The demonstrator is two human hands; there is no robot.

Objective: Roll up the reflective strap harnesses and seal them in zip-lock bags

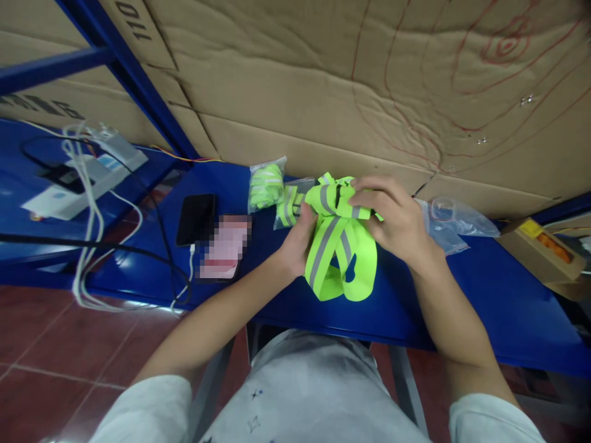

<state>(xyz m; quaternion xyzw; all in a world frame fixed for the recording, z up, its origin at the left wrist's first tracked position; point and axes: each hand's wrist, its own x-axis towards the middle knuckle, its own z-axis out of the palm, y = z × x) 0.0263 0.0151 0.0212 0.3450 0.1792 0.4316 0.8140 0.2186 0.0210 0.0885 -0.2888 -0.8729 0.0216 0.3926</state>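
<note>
Both of my hands hold a neon-yellow reflective vest (339, 255) with grey stripes above the blue table (484, 295). My left hand (295, 243) grips its left side from below, fingers closed on the fabric. My right hand (392, 218) lies curled over the bunched top of the vest, pinching it. The lower loops of the vest hang down to the table. Just behind it lie two more folded vests in clear plastic bags, one (266, 184) at the left and one (290, 206) partly hidden by the vest I hold.
A black phone (196, 218) and a pink blurred object (225, 247) lie left of my hands. White and black cables (87, 209) and a power strip (87, 175) sit far left. Empty clear bags (455, 221) lie right, beside a cardboard box (542, 249). Cardboard sheets (369, 80) form the back wall.
</note>
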